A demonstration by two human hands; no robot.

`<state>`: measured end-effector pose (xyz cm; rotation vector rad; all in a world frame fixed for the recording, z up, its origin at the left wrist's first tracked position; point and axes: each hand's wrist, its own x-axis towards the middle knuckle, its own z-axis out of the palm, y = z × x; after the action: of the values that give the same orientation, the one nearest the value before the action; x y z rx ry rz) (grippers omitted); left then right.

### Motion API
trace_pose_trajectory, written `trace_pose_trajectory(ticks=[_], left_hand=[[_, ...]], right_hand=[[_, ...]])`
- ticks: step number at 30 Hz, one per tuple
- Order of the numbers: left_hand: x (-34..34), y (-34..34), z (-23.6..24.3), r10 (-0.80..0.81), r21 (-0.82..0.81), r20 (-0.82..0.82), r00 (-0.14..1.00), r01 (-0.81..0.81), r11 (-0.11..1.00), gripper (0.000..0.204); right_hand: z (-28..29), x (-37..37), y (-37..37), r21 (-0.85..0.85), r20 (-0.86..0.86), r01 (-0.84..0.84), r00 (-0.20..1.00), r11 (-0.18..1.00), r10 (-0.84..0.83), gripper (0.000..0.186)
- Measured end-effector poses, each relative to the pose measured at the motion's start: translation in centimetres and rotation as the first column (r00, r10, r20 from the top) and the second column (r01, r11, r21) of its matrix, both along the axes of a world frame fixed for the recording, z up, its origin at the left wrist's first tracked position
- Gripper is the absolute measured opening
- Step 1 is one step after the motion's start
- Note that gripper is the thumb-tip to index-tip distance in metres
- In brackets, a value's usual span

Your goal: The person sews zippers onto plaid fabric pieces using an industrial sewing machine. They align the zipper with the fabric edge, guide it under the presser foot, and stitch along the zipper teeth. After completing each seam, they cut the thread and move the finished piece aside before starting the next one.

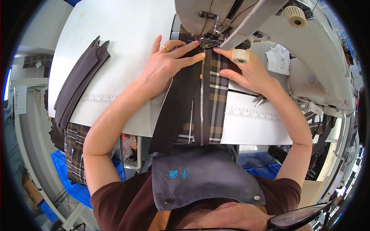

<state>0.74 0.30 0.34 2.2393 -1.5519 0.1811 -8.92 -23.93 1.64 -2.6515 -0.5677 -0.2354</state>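
A metal-toothed zipper (202, 100) on dark tape runs lengthwise over plaid fabric (218, 107), its far end at the presser foot (210, 41) of a sewing machine (320, 65). Left of the zipper lies a dark fabric strip (171, 111). My left hand (163, 63), with a ring on one finger, rests on this strip, fingers spread and their tips close to the foot. On the other side, my right hand (248, 71) lies over the plaid fabric, thumb apart from the forefinger, whose tip is beside the foot. Its other fingers are partly hidden behind a machine knob.
Dark fabric strips (79, 84) lie stacked at the table's left, above hanging plaid pieces (75, 150). Small thread snips (260, 101) sit by my right wrist. A white cloth piece (278, 59) is near the machine body. Blue bins (71, 179) stand below the table edge.
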Motion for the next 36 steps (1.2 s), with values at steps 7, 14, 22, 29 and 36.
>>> trace_pose_trajectory(ticks=[7, 14, 22, 29, 36], left_hand=[[0.2, -0.2, 0.0, -0.02, -0.015, 0.012, 1.0, 0.02, 1.0, 0.045], [0.2, 0.2, -0.1, -0.011, 0.016, -0.031, 0.999, 0.011, 1.0, 0.06], [0.0, 0.0, -0.2, 0.004, -0.017, 0.032, 0.999, -0.004, 1.0, 0.046], [-0.1, 0.0, -0.1, 0.006, -0.008, 0.005, 1.0, -0.006, 1.0, 0.047], [0.0, 0.0, -0.3, 0.014, 0.001, 0.014, 1.0, -0.014, 1.0, 0.046]], right_hand=[[-0.3, 2.5, -1.6, -0.146, -0.109, -0.061, 0.993, 0.987, 0.045, 0.074], [2.9, 3.9, 0.4, -0.269, -0.514, 0.032, 0.84, 0.963, -0.172, 0.067], [0.1, -1.9, -1.2, 0.064, 0.064, 0.09, 0.993, 0.994, -0.094, 0.026], [-0.7, 0.1, -1.1, 0.003, 0.034, 0.029, 0.999, 1.0, -0.029, 0.047], [1.2, 2.3, 0.1, -0.155, -0.236, 0.033, 0.969, 0.987, -0.069, 0.052]])
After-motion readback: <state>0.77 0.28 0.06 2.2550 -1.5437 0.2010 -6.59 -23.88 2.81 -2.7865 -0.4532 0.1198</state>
